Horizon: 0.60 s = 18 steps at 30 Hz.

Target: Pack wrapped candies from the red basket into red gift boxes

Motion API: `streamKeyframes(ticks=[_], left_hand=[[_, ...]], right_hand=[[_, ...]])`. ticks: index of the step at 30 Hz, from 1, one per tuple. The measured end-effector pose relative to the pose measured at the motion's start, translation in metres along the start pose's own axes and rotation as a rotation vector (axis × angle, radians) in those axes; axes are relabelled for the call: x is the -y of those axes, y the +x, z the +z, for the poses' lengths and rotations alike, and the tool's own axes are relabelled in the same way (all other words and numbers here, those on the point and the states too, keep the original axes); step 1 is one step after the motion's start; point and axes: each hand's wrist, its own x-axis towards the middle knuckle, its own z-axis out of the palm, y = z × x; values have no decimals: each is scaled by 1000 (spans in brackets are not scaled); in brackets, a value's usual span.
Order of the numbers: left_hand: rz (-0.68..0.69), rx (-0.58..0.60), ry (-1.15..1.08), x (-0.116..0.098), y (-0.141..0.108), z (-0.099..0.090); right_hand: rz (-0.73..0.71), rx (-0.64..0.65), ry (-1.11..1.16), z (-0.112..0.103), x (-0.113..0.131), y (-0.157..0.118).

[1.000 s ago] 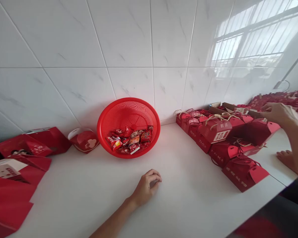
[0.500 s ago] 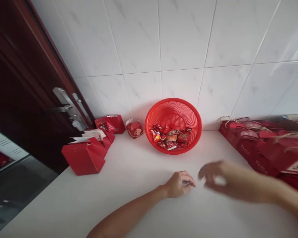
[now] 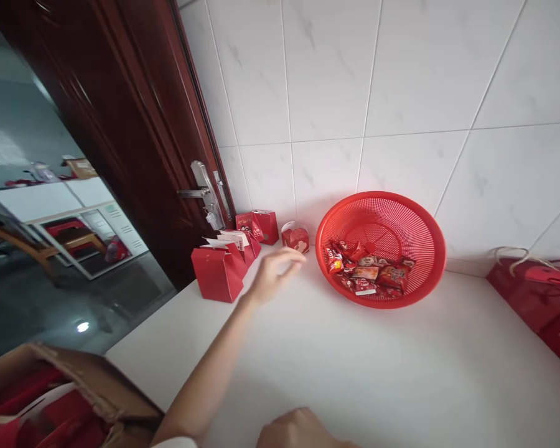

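Note:
My left hand (image 3: 277,274) reaches forward over the white tabletop, slightly blurred, with thumb and fingers apart and nothing between them. Just beyond its fingertips is a small red box (image 3: 295,236) with a white-edged handle loop, against the wall. My right hand (image 3: 298,430) is at the bottom edge of the view; its back shows and its fingers are hidden. To the right of my left hand, a red mesh basket (image 3: 429,249) leans on the wall, holding several red-wrapped snack packets (image 3: 366,274) in its lower part.
Several red paper boxes (image 3: 217,274) stand in a row left of my left hand, beside the dark wooden door (image 3: 144,124). A cardboard carton (image 3: 107,379) with red items is at the lower left. Red gift bags with rope handles (image 3: 536,292) stand at the right.
The view has swung left, bringing the carton into sight. My left hand has moved forward and left toward the small red box. My right hand has drawn back to the bottom edge.

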Motion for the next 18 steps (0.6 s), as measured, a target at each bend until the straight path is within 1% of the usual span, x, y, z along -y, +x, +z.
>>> streamKeyframes(ticks=[1,3,5,7,9,12,14,16,18], left_hand=[[-29,-120,59,1,1,-18],[-69,-302,175,3,-3,-50],[-118,-414,268,4,-12,-79],[-209,-502,331,6,-24,-102],[-327,-548,372,8,-34,-118],[-454,-556,488,6,-46,-131],[-477,-544,583,-3,-55,-135],[-490,-540,656,-15,-66,-140],[-543,-557,702,-29,-80,-148]], right_hand=[[12,-4,37,5,0,1],[27,-35,88,11,-2,1],[22,-76,102,14,-3,-1],[7,-96,99,13,-4,-2],[20,-95,97,10,-2,-5],[81,-105,139,4,2,-11],[100,-135,202,-1,5,-17],[81,-173,254,-5,8,-22],[46,-203,275,-9,11,-24]])
